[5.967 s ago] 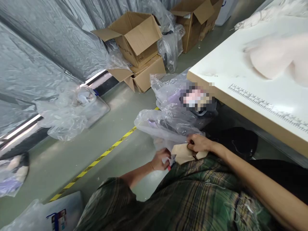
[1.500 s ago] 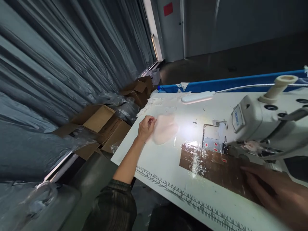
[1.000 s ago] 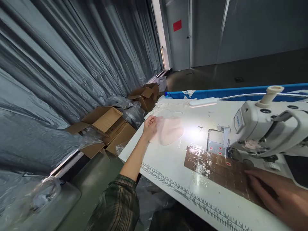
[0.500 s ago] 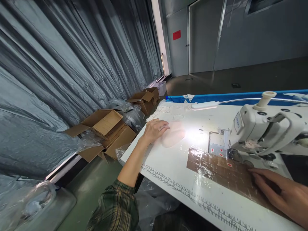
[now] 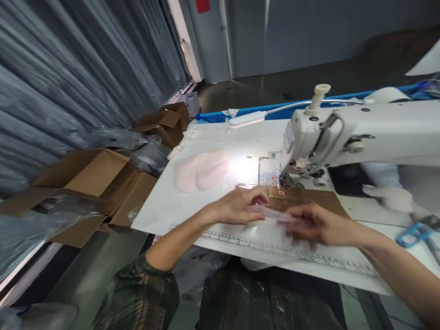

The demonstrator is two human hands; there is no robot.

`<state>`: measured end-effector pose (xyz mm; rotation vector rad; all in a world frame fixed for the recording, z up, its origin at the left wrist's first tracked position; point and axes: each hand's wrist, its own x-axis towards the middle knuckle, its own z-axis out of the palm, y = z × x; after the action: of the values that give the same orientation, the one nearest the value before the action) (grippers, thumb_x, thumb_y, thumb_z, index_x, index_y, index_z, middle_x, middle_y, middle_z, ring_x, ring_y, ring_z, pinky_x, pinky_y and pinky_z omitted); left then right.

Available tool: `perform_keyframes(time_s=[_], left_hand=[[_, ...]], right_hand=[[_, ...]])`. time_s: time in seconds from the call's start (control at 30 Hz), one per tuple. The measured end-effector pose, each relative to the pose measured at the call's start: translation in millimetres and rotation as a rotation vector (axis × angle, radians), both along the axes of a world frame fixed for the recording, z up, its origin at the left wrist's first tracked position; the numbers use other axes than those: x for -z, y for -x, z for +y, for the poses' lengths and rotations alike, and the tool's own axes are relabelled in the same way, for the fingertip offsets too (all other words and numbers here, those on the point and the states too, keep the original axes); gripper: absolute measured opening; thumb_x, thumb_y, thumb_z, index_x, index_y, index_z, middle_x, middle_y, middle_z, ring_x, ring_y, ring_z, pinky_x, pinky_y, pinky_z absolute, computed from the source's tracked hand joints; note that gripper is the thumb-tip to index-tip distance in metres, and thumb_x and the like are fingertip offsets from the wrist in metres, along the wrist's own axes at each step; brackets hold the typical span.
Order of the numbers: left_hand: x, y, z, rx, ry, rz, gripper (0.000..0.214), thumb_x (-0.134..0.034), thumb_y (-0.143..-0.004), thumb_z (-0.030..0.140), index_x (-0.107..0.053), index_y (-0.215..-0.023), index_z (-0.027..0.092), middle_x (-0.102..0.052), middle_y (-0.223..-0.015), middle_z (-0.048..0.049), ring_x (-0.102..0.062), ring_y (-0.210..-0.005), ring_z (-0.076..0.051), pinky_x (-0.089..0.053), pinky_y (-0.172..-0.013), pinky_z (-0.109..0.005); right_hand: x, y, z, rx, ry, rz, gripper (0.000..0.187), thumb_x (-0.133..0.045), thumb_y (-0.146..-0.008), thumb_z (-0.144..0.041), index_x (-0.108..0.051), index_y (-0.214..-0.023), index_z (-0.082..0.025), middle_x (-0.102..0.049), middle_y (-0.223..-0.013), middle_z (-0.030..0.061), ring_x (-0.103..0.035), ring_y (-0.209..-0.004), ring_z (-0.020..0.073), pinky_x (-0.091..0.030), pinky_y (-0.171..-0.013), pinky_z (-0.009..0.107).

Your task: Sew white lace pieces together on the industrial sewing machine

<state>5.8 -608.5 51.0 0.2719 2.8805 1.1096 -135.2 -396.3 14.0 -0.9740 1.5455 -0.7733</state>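
Observation:
A thin, pale piece of fabric [image 5: 273,213] spans the gap between my two hands, above the front of the white table. My left hand [image 5: 239,206] pinches one end between thumb and fingers. At the other end is my right hand [image 5: 314,224], its fingers curled around the fabric but smeared by motion. Behind the hands lies a brown, shiny sheet [image 5: 305,197], partly covered by them, below the needle area of a white sewing machine [image 5: 312,137]. Farther left, pale pink fabric pieces [image 5: 202,172] lie flat on the table.
A ruler strip [image 5: 237,240] runs along the table's front edge. Blue-handled scissors [image 5: 410,233] lie at the right. A white lamp [image 5: 247,119] sits behind the machine's needle. Open cardboard boxes [image 5: 92,172] stand on the floor at left, beside a grey curtain [image 5: 85,68].
My left hand has left the pink pieces at the left and come right, now with pale fabric. My right hand has lifted off the brown sheet to meet it. The view has turned right.

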Motion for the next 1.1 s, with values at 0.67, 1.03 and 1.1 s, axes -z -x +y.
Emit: perform_keyframes(time_s=[0.67,1.03,1.1], left_hand=[[17.3,53.4,-11.1,0.145,-0.279,-0.314,0.030,-0.057,-0.087,0.045,-0.067,-0.089,0.016,-0.063,-0.076,-0.0020,-0.055,-0.065,-0.010,-0.042,-0.059,-0.023],[31.7,32.8,-9.0,-0.546,-0.962,-0.205,0.026,-0.073,-0.078,0.035,-0.063,-0.085,0.012,-0.069,-0.075,-0.0055,-0.068,-0.071,-0.015,-0.055,-0.073,-0.031],[31.8,33.5,-6.9,-0.619,-1.078,-0.183,0.027,-0.075,-0.076,0.033,-0.062,-0.085,0.012,-0.070,-0.080,-0.0061,-0.070,-0.076,-0.017,-0.056,-0.079,-0.033]], right_hand=[[-13.2,28.3,-16.5,0.060,0.058,-0.133,0.033,-0.057,-0.085,-0.049,-0.061,-0.099,-0.019,-0.067,-0.082,0.0017,-0.063,-0.071,0.0142,-0.049,-0.064,0.028],[9.6,26.0,-21.4,0.576,0.087,-0.189,0.037,-0.068,-0.077,-0.052,-0.056,-0.089,-0.019,-0.070,-0.080,0.0032,-0.066,-0.066,0.0142,-0.053,-0.058,0.026],[9.9,25.1,-20.4,0.655,0.107,-0.226,0.036,-0.071,-0.076,-0.050,-0.058,-0.089,-0.020,-0.070,-0.081,0.0027,-0.067,-0.068,0.0150,-0.054,-0.060,0.027]])
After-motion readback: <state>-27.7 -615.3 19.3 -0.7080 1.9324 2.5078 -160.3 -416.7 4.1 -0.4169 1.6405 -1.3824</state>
